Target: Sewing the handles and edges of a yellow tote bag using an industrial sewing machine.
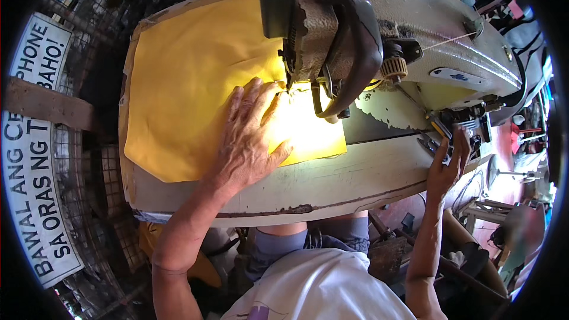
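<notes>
My left hand lies flat on a large piece of yellow material, fingers spread. Its fingertips are close to the needle area of a sewing machine, where a bright lamp glares on the sheet. Over at the right end of the table, my right hand is raised with thumb and fingers apart and nothing visible between them. Beside its fingertips lies a tool with a yellow and black handle. A dark metal tool, perhaps scissors, is close by its thumb.
The worn pale sewing table has a chipped front edge above my lap. A thread runs taut across the machine arm. Wire mesh and a lettered white sign stand at the left. Cluttered stools and a fan fill the right side.
</notes>
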{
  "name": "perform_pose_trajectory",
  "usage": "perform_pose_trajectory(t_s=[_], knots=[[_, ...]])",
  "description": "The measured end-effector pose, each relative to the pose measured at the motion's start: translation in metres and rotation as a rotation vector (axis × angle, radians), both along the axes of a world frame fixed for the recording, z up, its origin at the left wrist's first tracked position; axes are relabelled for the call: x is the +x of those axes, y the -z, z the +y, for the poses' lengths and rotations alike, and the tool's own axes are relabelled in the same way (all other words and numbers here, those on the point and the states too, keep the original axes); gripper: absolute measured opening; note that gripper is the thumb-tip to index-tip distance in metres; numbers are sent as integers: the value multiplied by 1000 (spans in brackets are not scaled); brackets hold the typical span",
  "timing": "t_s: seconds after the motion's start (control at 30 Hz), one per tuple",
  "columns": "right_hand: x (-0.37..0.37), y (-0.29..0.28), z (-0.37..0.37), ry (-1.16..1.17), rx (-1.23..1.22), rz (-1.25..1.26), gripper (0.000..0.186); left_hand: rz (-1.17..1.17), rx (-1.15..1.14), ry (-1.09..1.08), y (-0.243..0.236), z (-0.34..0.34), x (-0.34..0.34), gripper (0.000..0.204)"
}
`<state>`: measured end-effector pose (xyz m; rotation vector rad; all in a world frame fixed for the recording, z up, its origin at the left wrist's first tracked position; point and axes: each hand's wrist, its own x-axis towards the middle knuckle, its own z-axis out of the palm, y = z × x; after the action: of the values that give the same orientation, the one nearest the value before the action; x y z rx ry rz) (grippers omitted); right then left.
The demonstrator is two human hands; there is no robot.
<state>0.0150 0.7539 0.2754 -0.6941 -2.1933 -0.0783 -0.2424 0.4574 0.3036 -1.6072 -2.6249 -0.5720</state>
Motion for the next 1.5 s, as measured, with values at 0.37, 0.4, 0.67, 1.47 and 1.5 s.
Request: perform_pose_trajectory(t_s=[0.37, 0.4, 0.67, 1.47, 1.5], knots=[[5, 4, 2, 63, -65, -93, 31, 45, -10, 15, 0, -5, 3, 66], [5, 3, 0, 51, -38, -85, 35, 66, 14, 27, 0, -7, 3, 66], [-5, -45, 47, -17, 162, 44, 51, 34, 35, 18, 1, -7, 4, 64], [62, -102, 290, 163, 46, 231, 40, 36, 19, 37, 0, -10, -3, 66], [43, -128, 296, 18, 63, 99, 37, 15, 47, 47, 0, -10, -3, 66]])
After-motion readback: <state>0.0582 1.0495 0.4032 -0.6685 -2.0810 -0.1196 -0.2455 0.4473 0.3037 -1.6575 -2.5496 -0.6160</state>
